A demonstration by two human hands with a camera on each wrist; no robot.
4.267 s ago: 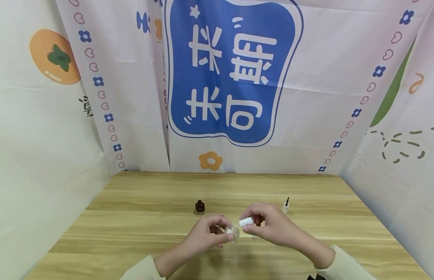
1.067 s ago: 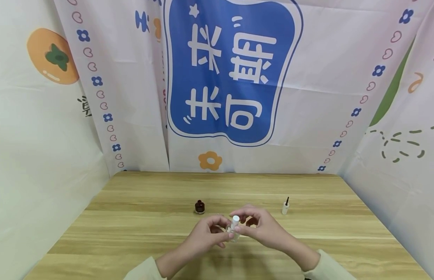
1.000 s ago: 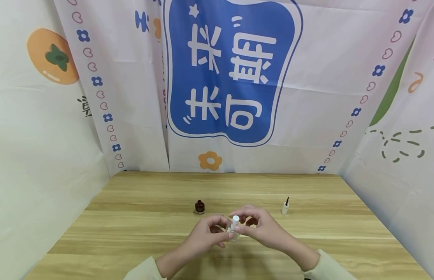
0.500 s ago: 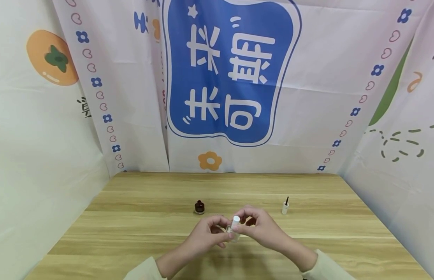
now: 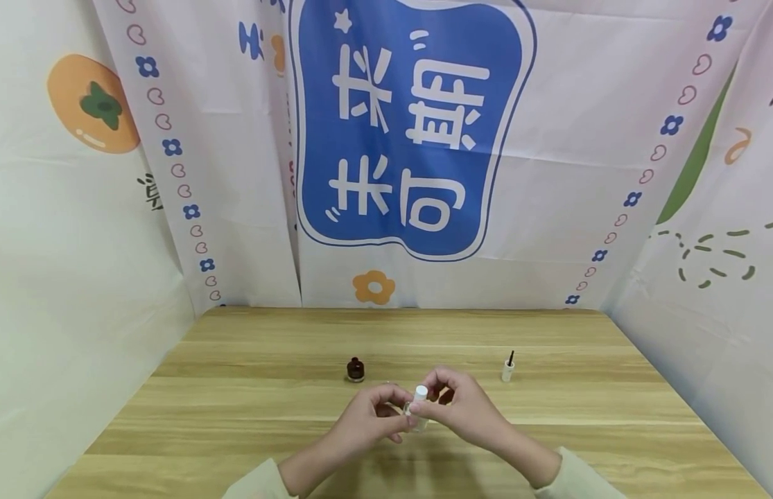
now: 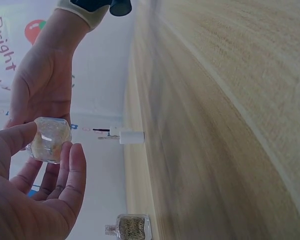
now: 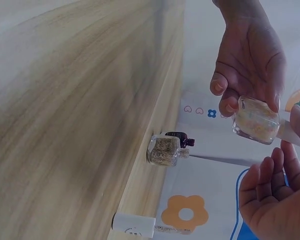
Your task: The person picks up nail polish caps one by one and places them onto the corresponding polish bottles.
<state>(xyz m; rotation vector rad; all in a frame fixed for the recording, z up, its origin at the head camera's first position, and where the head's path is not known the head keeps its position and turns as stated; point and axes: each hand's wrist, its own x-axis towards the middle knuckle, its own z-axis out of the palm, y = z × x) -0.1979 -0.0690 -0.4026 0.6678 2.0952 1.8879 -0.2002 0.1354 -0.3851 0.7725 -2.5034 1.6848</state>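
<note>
My left hand (image 5: 369,414) pinches a clear nail polish bottle (image 6: 52,140) with pale glittery contents between thumb and fingers, above the table. A white cap (image 5: 421,394) sits on the bottle's neck; whether it is screwed tight I cannot tell. My right hand (image 5: 467,410) pinches that cap with thumb and index finger, the other fingers curled loosely alongside. In the right wrist view the bottle (image 7: 257,120) lies between both hands, its cap partly covered by the right thumb.
On the wooden table (image 5: 267,360) stand an uncapped dark red polish bottle (image 5: 355,370) and a white cap with black brush upward (image 5: 507,371). Wrist views show an uncapped gold-glitter bottle (image 7: 163,151) and another upright white brush cap (image 7: 134,225), both hidden by hands in the head view.
Earlier the right hand held the white cap tilted and apart from the bottle; now it is upright on the neck. In the last second the right fingers have turned slightly around the cap.
</note>
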